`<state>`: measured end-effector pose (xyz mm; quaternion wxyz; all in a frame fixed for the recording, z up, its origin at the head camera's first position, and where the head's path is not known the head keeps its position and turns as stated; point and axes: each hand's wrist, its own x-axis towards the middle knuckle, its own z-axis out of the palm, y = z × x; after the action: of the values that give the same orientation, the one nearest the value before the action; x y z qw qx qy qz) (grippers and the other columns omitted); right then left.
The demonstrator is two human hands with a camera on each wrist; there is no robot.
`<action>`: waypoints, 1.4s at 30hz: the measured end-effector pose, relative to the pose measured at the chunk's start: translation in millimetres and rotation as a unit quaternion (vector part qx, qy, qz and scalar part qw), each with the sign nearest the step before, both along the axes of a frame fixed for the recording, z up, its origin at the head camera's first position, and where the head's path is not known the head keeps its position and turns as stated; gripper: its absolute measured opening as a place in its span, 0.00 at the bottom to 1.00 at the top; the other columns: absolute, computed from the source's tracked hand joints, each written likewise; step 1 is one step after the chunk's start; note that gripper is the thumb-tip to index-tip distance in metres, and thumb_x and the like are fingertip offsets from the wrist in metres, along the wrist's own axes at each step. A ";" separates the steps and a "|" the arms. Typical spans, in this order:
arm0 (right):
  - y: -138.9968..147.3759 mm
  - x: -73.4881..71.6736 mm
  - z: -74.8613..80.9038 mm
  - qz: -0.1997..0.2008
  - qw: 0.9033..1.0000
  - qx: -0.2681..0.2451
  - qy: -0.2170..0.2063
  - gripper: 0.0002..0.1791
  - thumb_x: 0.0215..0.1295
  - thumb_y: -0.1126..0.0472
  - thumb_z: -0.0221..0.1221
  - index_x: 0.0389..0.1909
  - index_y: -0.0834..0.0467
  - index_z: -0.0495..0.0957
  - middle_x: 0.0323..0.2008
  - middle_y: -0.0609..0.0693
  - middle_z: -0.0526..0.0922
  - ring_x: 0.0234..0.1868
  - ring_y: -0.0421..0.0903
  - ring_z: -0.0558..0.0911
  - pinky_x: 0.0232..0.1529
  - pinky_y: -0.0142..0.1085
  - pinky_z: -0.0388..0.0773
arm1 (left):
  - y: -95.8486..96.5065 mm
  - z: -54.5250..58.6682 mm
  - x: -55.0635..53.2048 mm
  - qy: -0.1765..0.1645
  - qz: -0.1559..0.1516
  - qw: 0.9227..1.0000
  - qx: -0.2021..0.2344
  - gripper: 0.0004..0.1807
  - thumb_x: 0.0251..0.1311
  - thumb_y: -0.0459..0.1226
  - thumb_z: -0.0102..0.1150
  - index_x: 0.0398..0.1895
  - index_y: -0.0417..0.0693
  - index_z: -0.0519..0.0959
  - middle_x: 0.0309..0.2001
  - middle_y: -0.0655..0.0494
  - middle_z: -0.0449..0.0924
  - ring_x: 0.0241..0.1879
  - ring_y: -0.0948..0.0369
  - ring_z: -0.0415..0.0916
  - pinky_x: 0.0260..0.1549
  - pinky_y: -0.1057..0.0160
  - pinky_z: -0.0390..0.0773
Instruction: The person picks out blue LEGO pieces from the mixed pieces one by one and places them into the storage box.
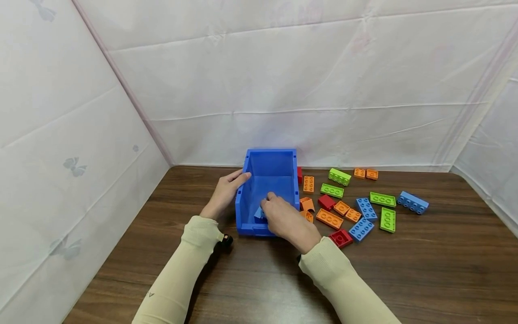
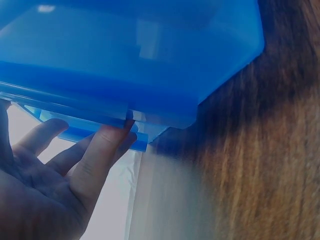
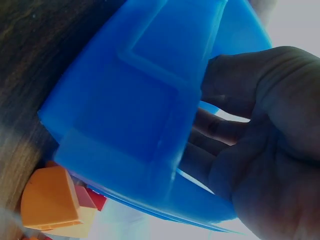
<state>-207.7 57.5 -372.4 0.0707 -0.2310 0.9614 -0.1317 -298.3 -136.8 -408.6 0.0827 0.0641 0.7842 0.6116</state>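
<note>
A blue plastic bin (image 1: 272,184) stands on the table with its low front towards me. My left hand (image 1: 226,191) grips its left side wall, thumb over the rim and the other fingers outside. In the left wrist view, the thumb and fingers of the left hand (image 2: 75,165) are on either side of the bin's rim (image 2: 65,102). My right hand (image 1: 289,220) reaches over the front into the bin, fingers curled at a light blue toy brick (image 1: 260,214) low inside. In the right wrist view, the bin's front wall (image 3: 135,110) hides the brick and the fingertips.
Several toy bricks lie right of the bin: orange (image 1: 329,218), lime green (image 1: 382,199), red (image 1: 341,238) and blue (image 1: 361,230). Orange arched pieces (image 1: 306,204) sit close against its right wall. White patterned sheeting (image 1: 259,81) rises behind the wooden table (image 1: 259,279).
</note>
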 end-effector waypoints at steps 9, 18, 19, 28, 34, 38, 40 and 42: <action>-3.3 -0.8 -2.1 0.009 1.000 0.010 0.006 0.24 0.75 0.66 0.65 0.69 0.66 0.78 0.63 0.64 0.79 0.60 0.58 0.82 0.63 0.52 0.80 | -1.6 -0.1 2.6 -0.005 0.009 1.000 0.000 0.36 0.74 0.59 0.60 0.79 0.54 0.72 0.70 0.44 0.76 0.63 0.43 0.79 0.59 0.40 0.80; -5.3 1.1 2.7 -0.004 0.999 0.029 -0.020 0.24 0.75 0.64 0.66 0.69 0.63 0.78 0.62 0.63 0.79 0.58 0.56 0.82 0.61 0.52 0.81 | -2.4 1.2 4.1 -0.003 0.010 1.000 0.004 0.36 0.74 0.59 0.61 0.78 0.54 0.72 0.69 0.42 0.77 0.61 0.42 0.80 0.57 0.40 0.82; -5.2 0.6 2.5 -0.004 0.999 0.028 -0.022 0.24 0.74 0.64 0.66 0.68 0.64 0.78 0.62 0.63 0.79 0.58 0.56 0.82 0.61 0.52 0.81 | -2.3 1.4 4.3 -0.002 0.010 1.000 0.004 0.36 0.74 0.58 0.61 0.78 0.54 0.72 0.69 0.42 0.77 0.61 0.42 0.80 0.57 0.41 0.82; -5.7 -3.0 0.8 -0.024 0.999 0.011 -0.039 0.21 0.73 0.65 0.67 0.65 0.65 0.80 0.58 0.63 0.80 0.51 0.54 0.84 0.58 0.50 0.83 | -2.8 0.1 3.4 0.001 0.006 1.000 0.005 0.37 0.73 0.60 0.61 0.78 0.54 0.72 0.69 0.43 0.78 0.61 0.43 0.81 0.57 0.41 0.83; -7.0 -5.1 -3.5 -0.049 0.997 -0.008 -0.052 0.17 0.74 0.67 0.65 0.61 0.66 0.82 0.55 0.62 0.80 0.47 0.52 0.83 0.57 0.48 0.85 | -1.7 1.0 4.1 -0.009 0.000 1.000 0.012 0.38 0.73 0.61 0.61 0.79 0.55 0.71 0.70 0.44 0.77 0.62 0.44 0.80 0.58 0.45 0.82; -7.6 -6.3 -5.2 -0.063 0.996 -0.013 -0.055 0.15 0.75 0.69 0.64 0.60 0.66 0.82 0.54 0.62 0.80 0.44 0.52 0.82 0.56 0.48 0.85 | 0.2 2.9 3.3 -0.013 0.001 1.000 0.018 0.36 0.74 0.59 0.61 0.79 0.55 0.71 0.70 0.45 0.76 0.63 0.45 0.80 0.59 0.45 0.82; -7.7 -6.9 -5.7 -0.067 0.996 -0.016 -0.054 0.15 0.76 0.69 0.62 0.59 0.66 0.82 0.53 0.62 0.80 0.44 0.52 0.82 0.56 0.49 0.85 | 0.7 3.5 2.7 -0.013 0.002 1.000 0.018 0.35 0.75 0.58 0.60 0.79 0.55 0.71 0.71 0.46 0.76 0.63 0.45 0.80 0.59 0.44 0.82; -7.7 -7.2 -6.1 -0.070 0.996 -0.020 -0.052 0.14 0.76 0.69 0.62 0.59 0.66 0.83 0.53 0.61 0.81 0.44 0.53 0.82 0.56 0.49 0.85 | 1.0 3.8 2.6 -0.013 0.000 1.000 0.016 0.35 0.75 0.58 0.60 0.79 0.56 0.71 0.71 0.46 0.76 0.63 0.45 0.79 0.60 0.44 0.81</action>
<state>-214.9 49.8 -378.5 0.1068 -0.1571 0.9675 -0.1670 -295.7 -135.8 -404.8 0.0918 0.0571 0.7730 0.6251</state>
